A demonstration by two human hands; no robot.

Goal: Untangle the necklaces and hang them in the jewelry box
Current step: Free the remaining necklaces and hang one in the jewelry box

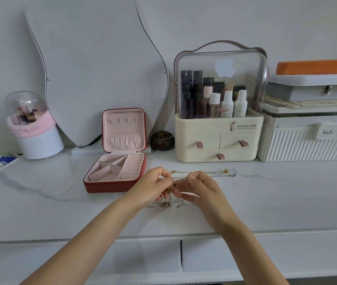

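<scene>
The left hand (152,187) and right hand (199,190) are both pinching the tangled necklaces (174,183) just right of the open red jewelry box (115,171). Curled fingers are hiding the knot; loose chain ends are trailing right of the box on the marble tabletop (50,202).

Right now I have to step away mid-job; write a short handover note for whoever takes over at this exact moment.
Left hand: pinching the tangled necklaces just above the tabletop.
Right hand: pinching the same knot from the other side.
Chains: loose ends dangle under the hands onto the tabletop; two strands trail right toward a gold bead.
Jewelry box: open, left of the hands, lid upright; no chain visible on the lid hooks.
Done: box opened, knot picked up.
Left: separate the chains, then hang each one on the hooks.
</scene>
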